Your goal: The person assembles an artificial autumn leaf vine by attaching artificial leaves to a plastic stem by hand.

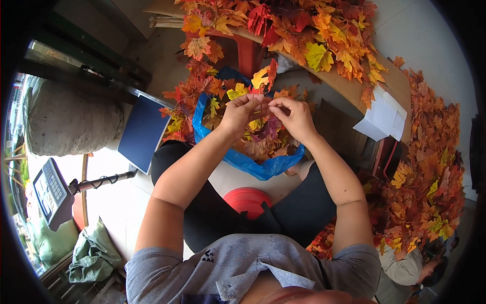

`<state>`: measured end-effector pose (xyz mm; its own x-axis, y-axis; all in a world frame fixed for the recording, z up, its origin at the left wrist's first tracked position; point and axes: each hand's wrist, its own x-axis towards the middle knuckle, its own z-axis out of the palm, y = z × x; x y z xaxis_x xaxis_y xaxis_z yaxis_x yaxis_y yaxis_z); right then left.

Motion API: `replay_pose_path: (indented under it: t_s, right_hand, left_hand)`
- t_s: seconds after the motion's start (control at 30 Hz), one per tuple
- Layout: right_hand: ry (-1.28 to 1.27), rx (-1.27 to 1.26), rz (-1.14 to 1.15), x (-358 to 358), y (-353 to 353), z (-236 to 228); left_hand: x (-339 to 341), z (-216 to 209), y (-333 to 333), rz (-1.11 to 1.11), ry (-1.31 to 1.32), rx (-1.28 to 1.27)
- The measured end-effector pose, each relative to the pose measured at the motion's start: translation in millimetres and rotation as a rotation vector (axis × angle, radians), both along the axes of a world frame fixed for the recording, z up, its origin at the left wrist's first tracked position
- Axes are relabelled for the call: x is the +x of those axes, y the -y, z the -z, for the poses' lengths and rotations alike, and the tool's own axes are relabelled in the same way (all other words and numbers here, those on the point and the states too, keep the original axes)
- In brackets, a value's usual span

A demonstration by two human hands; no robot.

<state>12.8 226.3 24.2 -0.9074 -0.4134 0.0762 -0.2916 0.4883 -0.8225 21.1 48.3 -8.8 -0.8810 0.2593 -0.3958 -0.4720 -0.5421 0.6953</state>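
Both hands are close together in front of me, over an open blue plastic bag point(262, 171) filled with artificial autumn leaves point(271, 148). In my left hand point(242, 114), thumb and fingers close on the stem end of a small artificial leaf sprig point(260, 79) with yellow and red leaves pointing away from me. My right hand point(294, 117) is pinched right beside the left fingertips. Whatever lies between the right thumb and finger is too small to make out. The bag stands between my knees, its rim partly covered by leaves and my forearms.
Heaped leaf garlands point(329, 38) cover a cardboard-topped table point(390, 83) ahead; a white paper box point(383, 114) sits at its edge. More leaves point(430, 167) pile up at right, near another person point(405, 264). A platform scale point(144, 133) with display point(49, 192) stands left. A red stool point(246, 201) shows below.
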Motion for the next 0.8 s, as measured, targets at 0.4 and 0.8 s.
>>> replay_pose_path:
  t_s: [0.4, 0.8]
  right_hand:
    - [-0.240, -0.086, 0.050, 1.7, 2.2, 8.1]
    - [-0.264, -0.062, 0.000, -1.0, 5.1, 9.7]
  left_hand:
    - [0.1, 0.9, -3.1, -0.038, 0.055, 0.065]
    - [9.6, 22.2, -6.5, -0.057, 0.036, 0.016]
